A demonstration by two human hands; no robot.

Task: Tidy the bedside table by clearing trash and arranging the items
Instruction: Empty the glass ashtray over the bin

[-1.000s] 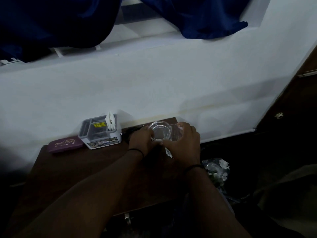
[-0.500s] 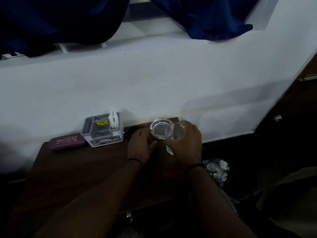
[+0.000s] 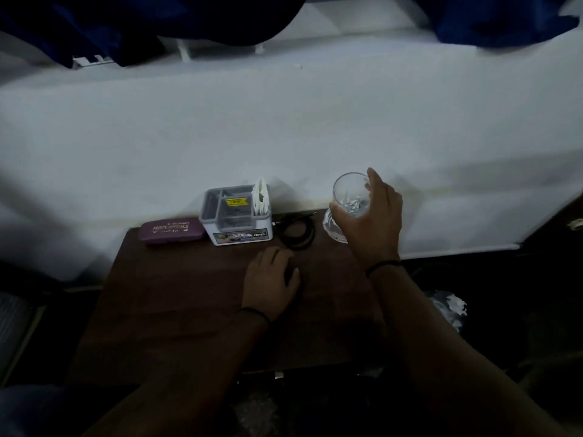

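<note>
Dark table (image 3: 195, 298): organizer (image 3: 236, 216), coiled cable (image 3: 296, 232).

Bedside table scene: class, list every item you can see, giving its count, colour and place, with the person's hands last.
Table: one, dark brown, against the wall.
Glasses case: one, purple, back left.
Organiser box: one, grey-white, beside the case.
Coiled cable: one, black, right of the box.
Drinking glass: one, clear, lifted at back right.
Glass ashtray: one, clear, under the glass.
Left hand: on the tabletop.
Right hand: gripping the glass.
</note>
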